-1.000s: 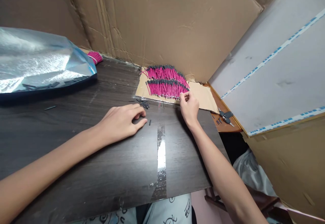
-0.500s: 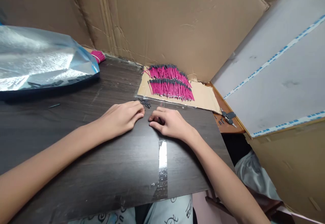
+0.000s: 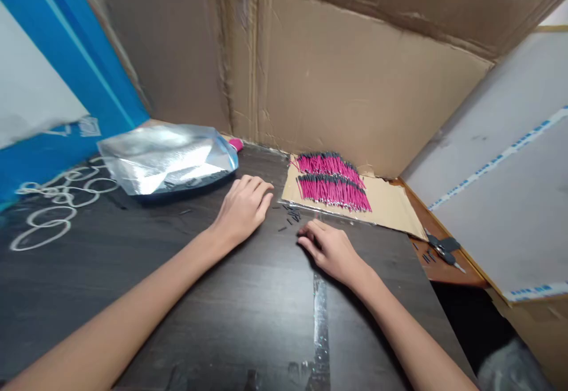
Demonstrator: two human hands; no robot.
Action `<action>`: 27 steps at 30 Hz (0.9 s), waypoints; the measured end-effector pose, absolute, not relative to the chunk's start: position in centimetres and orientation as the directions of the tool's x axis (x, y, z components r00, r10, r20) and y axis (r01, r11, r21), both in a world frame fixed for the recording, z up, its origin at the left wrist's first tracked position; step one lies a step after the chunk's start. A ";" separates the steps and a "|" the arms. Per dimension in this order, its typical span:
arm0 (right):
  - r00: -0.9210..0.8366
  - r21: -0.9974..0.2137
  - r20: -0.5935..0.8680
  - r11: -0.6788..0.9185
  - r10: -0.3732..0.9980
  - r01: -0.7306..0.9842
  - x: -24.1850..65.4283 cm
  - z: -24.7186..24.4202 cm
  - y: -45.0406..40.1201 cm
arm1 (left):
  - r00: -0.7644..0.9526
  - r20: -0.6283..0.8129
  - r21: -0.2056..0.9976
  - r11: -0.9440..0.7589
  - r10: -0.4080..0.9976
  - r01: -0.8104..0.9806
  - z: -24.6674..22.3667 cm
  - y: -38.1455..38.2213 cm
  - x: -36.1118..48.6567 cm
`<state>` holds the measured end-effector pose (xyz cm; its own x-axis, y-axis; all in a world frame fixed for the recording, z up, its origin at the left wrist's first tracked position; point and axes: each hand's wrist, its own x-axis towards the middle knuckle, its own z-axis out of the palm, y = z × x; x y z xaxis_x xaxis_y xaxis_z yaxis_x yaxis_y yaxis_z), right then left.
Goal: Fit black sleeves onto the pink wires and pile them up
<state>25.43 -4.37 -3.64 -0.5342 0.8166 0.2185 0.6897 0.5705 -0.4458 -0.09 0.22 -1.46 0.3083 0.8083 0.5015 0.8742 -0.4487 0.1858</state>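
Note:
My left hand point(image 3: 243, 209) lies palm down on the dark wooden table point(image 3: 177, 296), fingers together and pointing toward the silver bag. My right hand point(image 3: 329, 249) rests on the table with its fingertips beside several small black tube pieces point(image 3: 290, 215); whether it pinches one is not visible. Beyond them two rows of pink wires with black ends point(image 3: 332, 181) lie on a cardboard sheet point(image 3: 390, 207).
A shiny silver foil bag point(image 3: 166, 160) lies at the back left, with a pink wire bundle point(image 3: 236, 144) behind it. Cardboard walls point(image 3: 346, 83) close the back. A blue and white panel point(image 3: 48, 83) stands at left. Small dark tools point(image 3: 441, 248) lie on a brown ledge at right.
My right hand drew back from the pink wires to the table near the black pieces. My left hand slid forward. The view lifted and swung left, showing the blue panel.

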 end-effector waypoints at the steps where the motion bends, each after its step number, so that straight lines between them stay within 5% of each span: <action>1: -0.533 -0.455 0.217 0.567 0.818 0.686 25.4 -3.7 -4.4 | 0.240 0.537 0.136 -0.364 0.809 0.921 -1.2 0.3 -0.5; 7: -0.525 -0.478 0.209 0.555 0.825 0.681 25.1 -3.7 -4.7 | 0.053 0.418 -0.089 -0.018 0.907 0.996 -2.4 -0.1 -0.4; 17: -0.524 -0.483 0.202 0.549 0.827 0.681 25.1 -4.3 -4.8 | 0.044 0.285 -0.116 -0.011 0.957 0.993 -3.4 -0.6 0.2; 27: -0.526 -0.464 0.205 0.555 0.825 0.690 25.0 -4.6 -4.9 | 0.069 0.350 -0.125 -0.027 0.934 0.992 -2.3 0.1 -1.8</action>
<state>24.96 -4.92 -4.56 -0.5258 0.8255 0.2052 0.6901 0.5550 -0.4644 -1.82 0.14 -2.31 0.0690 0.9341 0.3504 0.9918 -0.0265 -0.1248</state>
